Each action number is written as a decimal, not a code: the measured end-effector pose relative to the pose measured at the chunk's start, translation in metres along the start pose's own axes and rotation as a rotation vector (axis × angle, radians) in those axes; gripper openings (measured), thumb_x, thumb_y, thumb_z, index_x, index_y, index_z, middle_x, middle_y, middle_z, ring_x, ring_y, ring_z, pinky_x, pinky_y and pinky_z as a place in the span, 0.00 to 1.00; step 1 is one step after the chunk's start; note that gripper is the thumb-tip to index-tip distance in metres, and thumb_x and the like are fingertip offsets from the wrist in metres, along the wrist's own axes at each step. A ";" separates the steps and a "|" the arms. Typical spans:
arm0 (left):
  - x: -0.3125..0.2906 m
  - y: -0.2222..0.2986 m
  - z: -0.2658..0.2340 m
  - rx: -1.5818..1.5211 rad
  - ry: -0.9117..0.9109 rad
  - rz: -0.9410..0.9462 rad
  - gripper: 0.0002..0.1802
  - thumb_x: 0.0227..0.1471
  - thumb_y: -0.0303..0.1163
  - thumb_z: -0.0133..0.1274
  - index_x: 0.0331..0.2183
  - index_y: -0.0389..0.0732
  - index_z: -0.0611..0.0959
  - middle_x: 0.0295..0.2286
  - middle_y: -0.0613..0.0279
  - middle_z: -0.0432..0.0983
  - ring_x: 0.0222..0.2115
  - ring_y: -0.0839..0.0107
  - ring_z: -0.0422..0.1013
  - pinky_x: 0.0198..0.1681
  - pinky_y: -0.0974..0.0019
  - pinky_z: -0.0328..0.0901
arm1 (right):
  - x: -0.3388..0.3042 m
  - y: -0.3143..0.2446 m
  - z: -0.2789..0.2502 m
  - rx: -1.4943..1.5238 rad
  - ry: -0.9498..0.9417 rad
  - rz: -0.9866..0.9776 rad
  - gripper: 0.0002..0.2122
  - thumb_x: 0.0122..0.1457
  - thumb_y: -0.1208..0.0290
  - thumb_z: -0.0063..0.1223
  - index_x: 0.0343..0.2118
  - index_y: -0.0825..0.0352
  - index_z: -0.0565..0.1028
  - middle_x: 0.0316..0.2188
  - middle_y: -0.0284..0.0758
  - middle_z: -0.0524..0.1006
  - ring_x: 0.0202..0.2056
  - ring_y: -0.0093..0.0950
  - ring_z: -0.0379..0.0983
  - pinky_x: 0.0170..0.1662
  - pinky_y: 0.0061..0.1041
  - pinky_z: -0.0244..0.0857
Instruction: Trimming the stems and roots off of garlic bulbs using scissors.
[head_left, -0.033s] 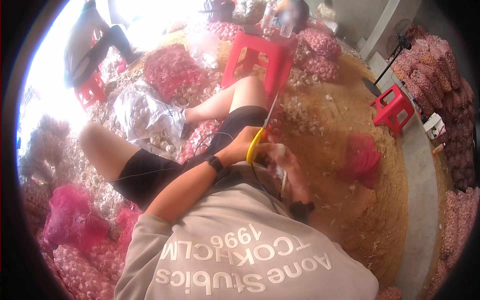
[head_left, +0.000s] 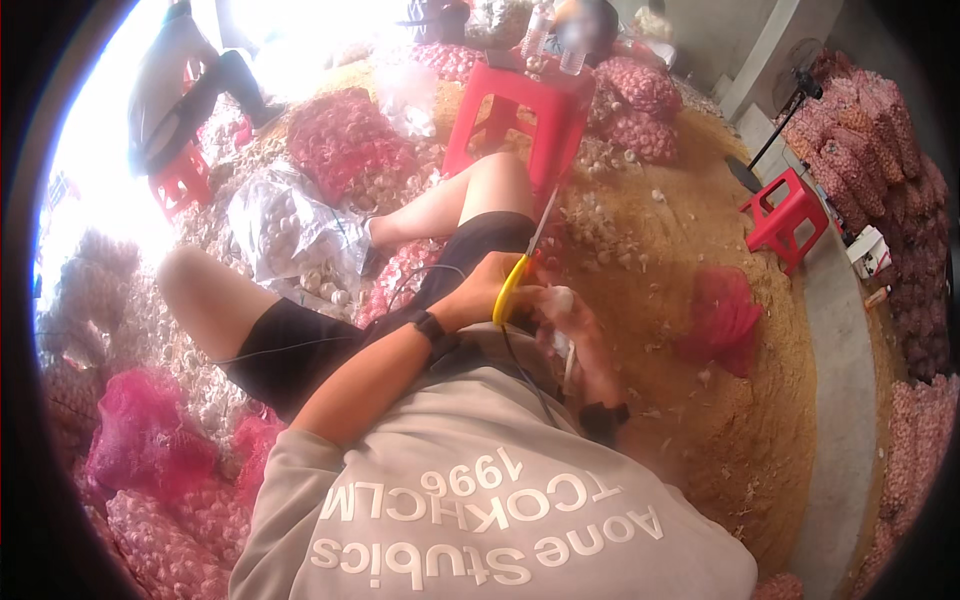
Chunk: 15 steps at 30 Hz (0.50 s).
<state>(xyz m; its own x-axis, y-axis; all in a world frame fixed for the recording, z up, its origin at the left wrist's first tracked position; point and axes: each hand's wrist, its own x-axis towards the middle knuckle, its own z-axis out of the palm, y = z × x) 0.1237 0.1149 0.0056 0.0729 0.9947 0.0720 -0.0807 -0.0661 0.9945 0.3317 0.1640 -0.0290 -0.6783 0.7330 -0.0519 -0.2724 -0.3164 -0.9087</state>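
Observation:
Yellow-handled scissors (head_left: 511,290) are in my left hand (head_left: 487,288); its fingers are closed around the handle and the blades point up and away. Right beside it, my right hand (head_left: 585,335) is closed around a whitish garlic bulb (head_left: 563,299), mostly hidden by the fingers. A pale stalk-like strip (head_left: 570,365) hangs below that hand. Both hands are close together in front of my waist, over my lap. Loose garlic and a clear plastic bag (head_left: 285,225) with bulbs in it lie by my legs.
A red stool (head_left: 520,95) with clear bottles stands ahead. Another red stool (head_left: 788,220) and a fan stand at right, near stacked garlic sacks (head_left: 860,140). Pink mesh (head_left: 735,310) lies on the brown floor. At far left a person (head_left: 190,95) sits. A thin cable crosses my lap.

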 end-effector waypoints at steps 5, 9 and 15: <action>0.000 -0.006 -0.010 0.319 -0.033 0.159 0.25 0.48 0.38 0.72 0.44 0.33 0.83 0.28 0.68 0.80 0.30 0.83 0.71 0.33 0.73 0.66 | 0.007 0.000 -0.022 -0.039 0.112 -0.178 0.25 0.57 0.63 0.69 0.55 0.66 0.72 0.41 0.38 0.81 0.26 0.22 0.78 0.21 0.18 0.68; -0.001 0.003 -0.004 0.662 -0.066 0.005 0.41 0.40 0.48 0.76 0.50 0.33 0.81 0.29 0.58 0.80 0.30 0.74 0.72 0.36 0.64 0.67 | -0.001 -0.014 -0.045 0.003 0.164 -0.223 0.25 0.59 0.61 0.66 0.56 0.67 0.72 0.47 0.41 0.79 0.28 0.21 0.76 0.22 0.18 0.68; 0.000 -0.012 -0.002 0.803 0.033 0.113 0.22 0.50 0.41 0.61 0.46 0.43 0.85 0.40 0.48 0.82 0.43 0.49 0.77 0.47 0.55 0.70 | -0.009 -0.023 -0.047 0.062 0.111 -0.262 0.25 0.65 0.54 0.58 0.57 0.69 0.70 0.46 0.44 0.79 0.28 0.22 0.75 0.23 0.19 0.67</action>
<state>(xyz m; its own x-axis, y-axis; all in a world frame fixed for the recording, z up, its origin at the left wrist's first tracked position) 0.1224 0.1160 -0.0068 0.0770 0.9797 0.1851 0.6533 -0.1898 0.7329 0.3758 0.1933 -0.0269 -0.5013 0.8549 0.1335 -0.4722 -0.1411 -0.8701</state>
